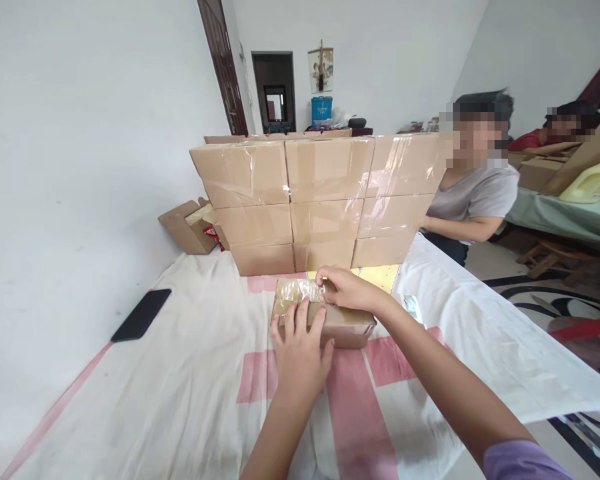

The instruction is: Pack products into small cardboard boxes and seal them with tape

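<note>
A small cardboard box (347, 325) with clear tape on its top lies on the white and pink cloth (190, 373) in front of me. My left hand (300, 350) rests on the box's near edge, fingers spread flat against it. My right hand (345, 288) lies across the box's top with fingers curled, pinching at the tape near the middle. What the fingertips hold is too small to make out.
A wall of several taped cardboard boxes (320, 200) stands just behind the small box. A black phone (141, 315) lies at the left. An open box (190, 227) sits by the wall. A person in a grey shirt (473, 200) sits at the right, another person behind.
</note>
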{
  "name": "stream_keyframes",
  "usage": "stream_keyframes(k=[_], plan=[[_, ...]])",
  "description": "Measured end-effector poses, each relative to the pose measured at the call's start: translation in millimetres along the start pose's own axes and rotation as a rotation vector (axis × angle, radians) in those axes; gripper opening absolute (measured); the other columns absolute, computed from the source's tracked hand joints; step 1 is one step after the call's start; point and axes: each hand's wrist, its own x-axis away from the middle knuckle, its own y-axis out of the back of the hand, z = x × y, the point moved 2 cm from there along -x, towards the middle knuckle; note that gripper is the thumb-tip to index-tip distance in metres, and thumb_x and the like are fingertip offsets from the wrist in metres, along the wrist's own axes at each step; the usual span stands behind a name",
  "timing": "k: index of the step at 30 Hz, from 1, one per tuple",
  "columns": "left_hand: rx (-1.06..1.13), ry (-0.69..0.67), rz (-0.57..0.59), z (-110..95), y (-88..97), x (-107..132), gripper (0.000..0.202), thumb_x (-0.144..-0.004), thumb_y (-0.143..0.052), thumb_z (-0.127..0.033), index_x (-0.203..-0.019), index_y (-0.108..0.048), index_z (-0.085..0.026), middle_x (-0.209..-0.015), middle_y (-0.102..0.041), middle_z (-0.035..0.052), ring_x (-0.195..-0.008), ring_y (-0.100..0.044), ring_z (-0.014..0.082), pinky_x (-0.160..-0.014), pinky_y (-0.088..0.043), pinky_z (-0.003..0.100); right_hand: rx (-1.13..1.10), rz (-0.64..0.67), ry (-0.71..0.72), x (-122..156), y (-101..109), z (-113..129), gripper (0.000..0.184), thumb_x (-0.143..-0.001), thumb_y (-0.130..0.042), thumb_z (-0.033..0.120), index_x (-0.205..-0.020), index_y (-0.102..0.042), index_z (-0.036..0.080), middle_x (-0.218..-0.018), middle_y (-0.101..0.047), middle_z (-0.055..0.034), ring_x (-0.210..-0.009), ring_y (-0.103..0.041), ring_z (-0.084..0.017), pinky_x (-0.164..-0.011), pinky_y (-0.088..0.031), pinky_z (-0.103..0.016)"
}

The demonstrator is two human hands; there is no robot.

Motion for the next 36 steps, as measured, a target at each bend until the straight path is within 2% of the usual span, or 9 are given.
stream_keyframes(k=[8, 13, 20, 28, 33, 36], plan=[[-0.019, 0.024, 0.027, -7.6, 6.7, -14.1, 0.056, -0.089, -0.060, -0.030, -0.144, -0.051, -0.035, -0.155, -0.049, 0.0058, -0.136, -0.046, 0.0346, -0.105, -0.037, 0.061, -0.039, -0.018, 0.010, 0.0, -1.8, -7.8, 0.017, -0.083, -0.061, 0.018, -0.099, -0.057, 0.021, -0.097, -0.061, -0.0017, -0.088, -0.052, -0.019, -0.080, -0.038, -0.031], [-0.042, 0.016, 0.024, -7.0, 4.3, -16.4, 0.053, -0.088, -0.061, -0.032, -0.141, -0.054, -0.031, -0.154, -0.050, 0.0081, -0.136, -0.044, 0.0365, -0.105, -0.035, 0.062, -0.086, -0.009, -0.008, -3.4, -2.9, -13.0, 0.018, -0.079, -0.061, 0.015, -0.096, -0.056, 0.021, -0.094, -0.061, -0.0004, -0.087, -0.053, -0.018, -0.078, -0.038, -0.029], [-0.066, -0.002, 0.040, -5.3, 4.1, -17.7, 0.044, -0.088, -0.063, -0.036, -0.132, -0.060, -0.031, -0.153, -0.051, 0.0084, -0.135, -0.045, 0.0361, -0.102, -0.035, 0.061, -0.131, 0.018, -0.036, -5.3, -1.8, -16.3, 0.018, -0.079, -0.065, 0.018, -0.093, -0.055, 0.020, -0.090, -0.059, 0.0010, -0.079, -0.050, -0.016, -0.070, -0.036, -0.026], [-0.031, -0.007, 0.000, -8.8, 5.8, -18.3, 0.029, -0.091, -0.060, -0.035, -0.120, -0.062, -0.028, -0.144, -0.060, 0.0081, -0.132, -0.049, 0.0326, -0.104, -0.031, 0.058, -0.144, -0.027, -0.020, -3.9, -1.2, -20.9, 0.018, -0.079, -0.068, 0.018, -0.093, -0.056, 0.020, -0.093, -0.062, 0.0001, -0.084, -0.054, -0.016, -0.073, -0.037, -0.026], [-0.088, -0.129, 0.006, -9.9, 4.8, -20.5, 0.040, -0.093, -0.056, -0.030, -0.133, -0.060, -0.031, -0.136, -0.065, 0.0092, -0.126, -0.053, 0.0310, -0.102, -0.033, 0.056, -0.116, -0.043, -0.002, -5.5, -5.2, -28.6, 0.022, -0.077, -0.072, 0.018, -0.094, -0.059, 0.019, -0.090, -0.061, 0.0015, -0.082, -0.055, -0.015, -0.072, -0.037, -0.024], [-0.154, -0.176, 0.040, -7.1, 2.0, -25.3, 0.043, -0.093, -0.054, -0.029, -0.136, -0.061, -0.031, -0.137, -0.065, 0.0100, -0.123, -0.054, 0.0322, -0.098, -0.036, 0.056, -0.051, -0.037, 0.012, -8.6, -7.9, -32.8, 0.024, -0.076, -0.075, 0.023, -0.093, -0.060, 0.020, -0.089, -0.062, 0.0016, -0.084, -0.055, -0.016, -0.070, -0.037, -0.023]])
